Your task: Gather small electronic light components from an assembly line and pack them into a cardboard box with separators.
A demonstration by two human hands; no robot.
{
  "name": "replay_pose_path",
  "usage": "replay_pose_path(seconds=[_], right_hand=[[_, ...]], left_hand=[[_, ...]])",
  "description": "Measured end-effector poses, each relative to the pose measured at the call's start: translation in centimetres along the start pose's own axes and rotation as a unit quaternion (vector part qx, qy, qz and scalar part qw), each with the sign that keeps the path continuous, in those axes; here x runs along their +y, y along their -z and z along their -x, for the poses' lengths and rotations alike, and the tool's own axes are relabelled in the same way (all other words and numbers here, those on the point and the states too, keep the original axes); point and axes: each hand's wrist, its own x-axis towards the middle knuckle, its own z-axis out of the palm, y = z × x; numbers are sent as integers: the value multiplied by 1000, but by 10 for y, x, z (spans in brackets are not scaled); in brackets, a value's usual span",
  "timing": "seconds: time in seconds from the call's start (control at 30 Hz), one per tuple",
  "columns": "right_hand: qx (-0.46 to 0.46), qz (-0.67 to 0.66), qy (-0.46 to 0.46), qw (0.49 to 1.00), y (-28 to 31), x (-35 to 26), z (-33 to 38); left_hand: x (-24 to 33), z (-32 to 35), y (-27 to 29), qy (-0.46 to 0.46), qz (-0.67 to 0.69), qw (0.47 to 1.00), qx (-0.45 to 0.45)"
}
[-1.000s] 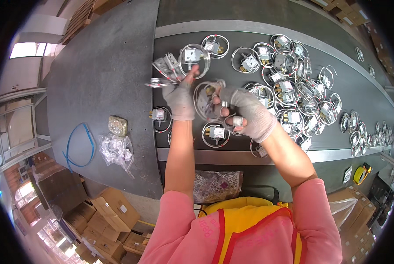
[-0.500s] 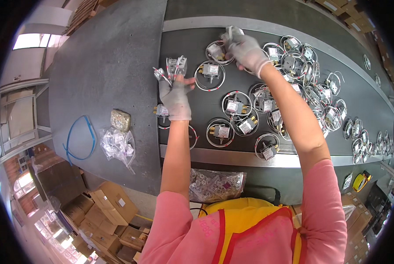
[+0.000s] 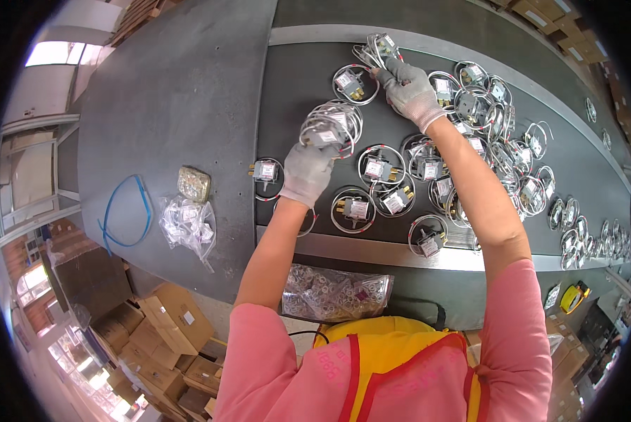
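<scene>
A clear plastic bag [image 3: 338, 292] full of small ring-shaped parts lies at the near side, between me and the near metal rail [image 3: 350, 247]. Another clear bag [image 3: 187, 226], crumpled around whitish pieces, lies on the dark surface [image 3: 153, 91] to my left, just beside a small wrapped block [image 3: 193, 184] and near a blue strap loop [image 3: 127, 211]. Cardboard boxes [image 3: 178, 320] stand below; I cannot tell what they hold.

My left hand [image 3: 308, 172] grips a stack of coiled-tube thermostats [image 3: 331, 130] above the belt [image 3: 294, 77]. My right hand [image 3: 412, 91] pinches at least 1 coiled-tube thermostat [image 3: 383, 46] close to the far metal rail [image 3: 315, 34].

The 2 rails border the belt, and 1 loose thermostat [image 3: 266, 171] straddles its left edge. Dark belt shows between my left hand and that edge, with the broad surface beyond giving room to the left. To the right, a crowded pile of thermostats [image 3: 472, 107] leaves my right arm little space.
</scene>
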Motion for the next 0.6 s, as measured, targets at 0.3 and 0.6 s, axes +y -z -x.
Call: replay_pose_path(seconds=[0.3, 0.6], right_hand=[[-171, 407, 149, 885, -10, -18, 2], [-134, -166, 18, 977, -64, -86, 53]], left_hand=[[13, 3, 21, 146, 223, 953, 144], [26, 122, 122, 437, 687, 535, 225]])
